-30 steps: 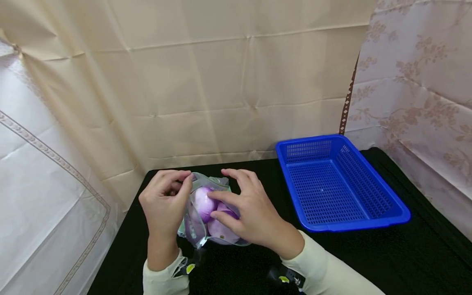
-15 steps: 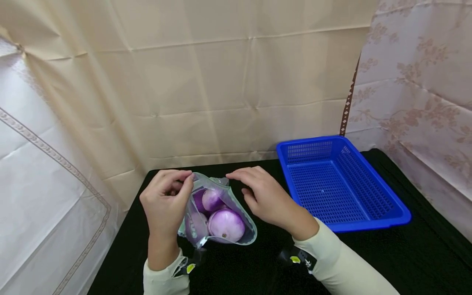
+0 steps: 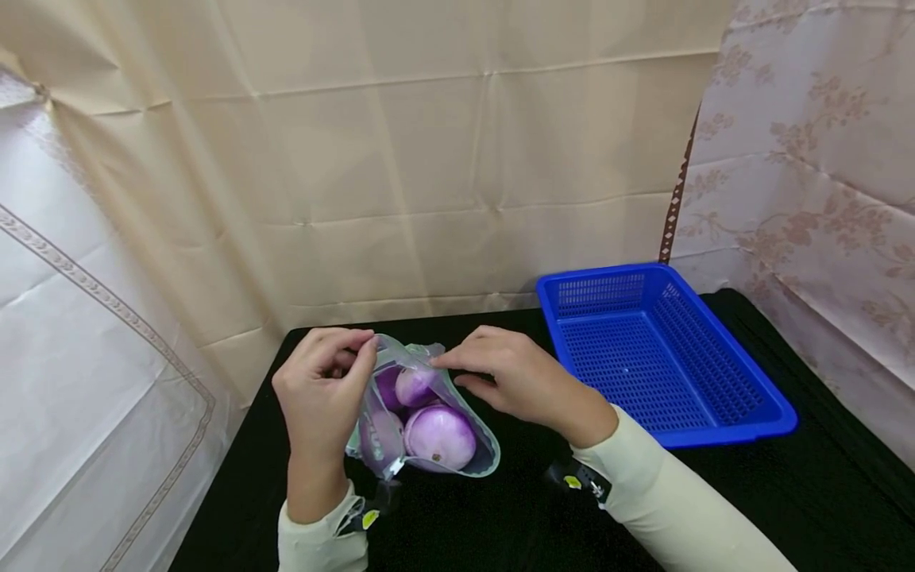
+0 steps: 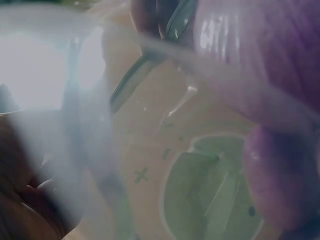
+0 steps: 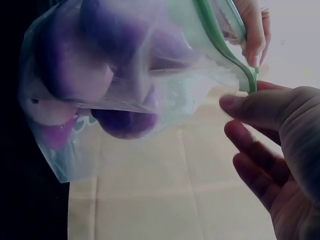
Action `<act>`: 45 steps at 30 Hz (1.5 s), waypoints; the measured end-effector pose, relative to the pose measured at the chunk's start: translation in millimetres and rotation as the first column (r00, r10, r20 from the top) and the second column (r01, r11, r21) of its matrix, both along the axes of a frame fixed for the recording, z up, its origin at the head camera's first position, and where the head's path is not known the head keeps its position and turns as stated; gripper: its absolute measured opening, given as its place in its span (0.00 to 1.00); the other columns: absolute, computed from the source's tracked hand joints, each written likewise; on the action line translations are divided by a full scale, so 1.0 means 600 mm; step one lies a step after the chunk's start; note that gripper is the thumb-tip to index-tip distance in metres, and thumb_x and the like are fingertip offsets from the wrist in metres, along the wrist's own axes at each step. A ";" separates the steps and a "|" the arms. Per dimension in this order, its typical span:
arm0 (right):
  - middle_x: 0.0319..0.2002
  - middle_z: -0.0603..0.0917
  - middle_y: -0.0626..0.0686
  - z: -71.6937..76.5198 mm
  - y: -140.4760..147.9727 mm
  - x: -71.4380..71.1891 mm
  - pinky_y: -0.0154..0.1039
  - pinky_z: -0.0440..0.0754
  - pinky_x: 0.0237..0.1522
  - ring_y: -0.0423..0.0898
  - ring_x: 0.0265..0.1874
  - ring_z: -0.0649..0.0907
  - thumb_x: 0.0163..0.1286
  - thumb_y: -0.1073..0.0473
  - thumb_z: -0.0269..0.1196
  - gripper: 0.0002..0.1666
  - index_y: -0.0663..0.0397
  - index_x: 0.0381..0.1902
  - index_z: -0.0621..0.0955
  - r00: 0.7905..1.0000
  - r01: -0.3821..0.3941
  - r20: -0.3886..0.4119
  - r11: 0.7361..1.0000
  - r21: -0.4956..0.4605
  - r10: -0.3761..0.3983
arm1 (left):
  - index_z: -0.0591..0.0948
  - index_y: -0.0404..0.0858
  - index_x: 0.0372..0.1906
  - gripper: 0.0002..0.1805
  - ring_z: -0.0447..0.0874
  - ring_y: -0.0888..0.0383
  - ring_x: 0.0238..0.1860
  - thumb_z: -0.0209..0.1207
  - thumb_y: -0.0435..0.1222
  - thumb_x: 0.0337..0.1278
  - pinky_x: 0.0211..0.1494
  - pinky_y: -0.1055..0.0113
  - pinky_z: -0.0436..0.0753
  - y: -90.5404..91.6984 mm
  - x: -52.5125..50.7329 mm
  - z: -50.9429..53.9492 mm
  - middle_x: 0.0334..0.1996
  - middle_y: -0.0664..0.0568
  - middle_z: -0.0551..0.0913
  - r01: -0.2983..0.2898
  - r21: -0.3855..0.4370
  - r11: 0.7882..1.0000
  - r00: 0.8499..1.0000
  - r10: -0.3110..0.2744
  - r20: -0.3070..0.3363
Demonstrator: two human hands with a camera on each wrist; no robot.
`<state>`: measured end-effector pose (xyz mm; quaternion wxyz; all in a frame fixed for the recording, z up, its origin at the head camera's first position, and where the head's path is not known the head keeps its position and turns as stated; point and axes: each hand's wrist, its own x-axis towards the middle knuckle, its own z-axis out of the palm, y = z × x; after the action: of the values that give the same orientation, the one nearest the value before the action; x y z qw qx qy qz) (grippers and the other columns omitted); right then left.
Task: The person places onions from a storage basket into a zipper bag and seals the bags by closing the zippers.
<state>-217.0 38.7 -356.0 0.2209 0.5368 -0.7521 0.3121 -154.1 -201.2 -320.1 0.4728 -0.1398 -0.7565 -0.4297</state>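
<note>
A clear zip bag (image 3: 489,461) with a green-edged mouth (image 5: 216,37) stands on the black cloth in the head view, its mouth gaping toward me. Inside lie several red onions (image 3: 439,437), purple and glossy; they show through the plastic in the right wrist view. My left hand (image 3: 318,389) pinches the bag's rim at the upper left between thumb and forefinger. At the rim's far right side, my right hand (image 3: 511,380) pinches the edge with thumb and index finger, the other fingers loosely bent. Printed plastic (image 4: 210,190) and onion skin fill the left wrist view, blurred.
To the right of the bag a blue perforated plastic basket (image 3: 625,369) sits on the black cloth (image 3: 465,528). A beige curtain (image 3: 429,183) hangs behind the table, and pale patterned cloths hang at both sides.
My right hand has left the onions at the bag's mouth, moved right, and taken hold of the rim. The mouth now gapes wider, showing the onions. My left hand has kept its pinch.
</note>
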 end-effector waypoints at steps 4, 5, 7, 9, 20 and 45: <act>0.51 0.90 0.45 0.006 0.002 -0.004 0.35 0.83 0.56 0.41 0.51 0.86 0.65 0.65 0.74 0.23 0.48 0.58 0.87 0.997 -0.045 -0.058 0.999 0.011 0.046 | 0.90 0.33 0.28 0.06 0.77 0.69 0.24 0.72 0.21 0.50 0.28 0.76 0.71 0.004 0.004 0.004 0.29 0.47 0.87 0.009 -0.002 1.000 1.000 -0.009 0.007; 0.51 0.90 0.46 0.007 0.003 -0.004 0.35 0.84 0.55 0.41 0.50 0.86 0.65 0.65 0.73 0.23 0.48 0.58 0.86 0.996 -0.054 -0.071 0.998 0.016 0.055 | 0.90 0.33 0.29 0.06 0.77 0.69 0.24 0.72 0.21 0.50 0.28 0.76 0.71 0.005 0.004 0.004 0.29 0.46 0.87 0.012 -0.003 1.000 1.000 -0.012 0.009; 0.51 0.90 0.46 0.010 0.004 -0.003 0.35 0.84 0.54 0.40 0.49 0.86 0.66 0.65 0.72 0.22 0.48 0.58 0.86 0.993 -0.066 -0.101 0.997 0.027 0.068 | 0.90 0.33 0.29 0.06 0.76 0.69 0.24 0.72 0.21 0.50 0.28 0.76 0.71 0.005 0.004 0.002 0.29 0.46 0.87 0.016 -0.007 1.000 1.000 -0.015 0.013; 0.51 0.90 0.46 0.012 0.005 -0.003 0.34 0.84 0.52 0.40 0.48 0.87 0.67 0.66 0.71 0.20 0.48 0.56 0.87 0.988 -0.082 -0.128 0.996 0.034 0.086 | 0.90 0.34 0.29 0.06 0.76 0.69 0.24 0.72 0.21 0.50 0.28 0.76 0.71 0.003 0.001 -0.002 0.29 0.46 0.88 0.018 -0.011 1.000 1.000 -0.018 0.013; 0.45 0.91 0.47 0.019 0.012 -0.010 0.32 0.85 0.52 0.40 0.45 0.88 0.61 0.66 0.75 0.10 0.52 0.41 0.91 0.979 -0.127 -0.160 0.992 -0.008 0.124 | 0.90 0.35 0.30 0.06 0.78 0.69 0.23 0.74 0.23 0.49 0.27 0.73 0.70 -0.005 -0.001 -0.017 0.30 0.49 0.88 0.030 -0.059 0.998 0.999 -0.028 0.024; 0.36 0.90 0.44 0.044 0.032 -0.027 0.39 0.86 0.43 0.40 0.38 0.88 0.59 0.64 0.75 0.07 0.48 0.34 0.89 0.983 0.106 -0.149 0.994 0.008 -0.104 | 0.86 0.47 0.30 0.11 0.78 0.63 0.31 0.74 0.48 0.54 0.37 0.73 0.71 -0.030 0.131 -0.109 0.32 0.60 0.83 0.126 -0.556 0.822 0.987 -0.162 -0.016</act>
<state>-233.2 57.9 -329.4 0.2880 0.5200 -0.7633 0.2531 -75.4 -219.3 -385.6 0.4016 -0.3405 -0.8205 -0.2226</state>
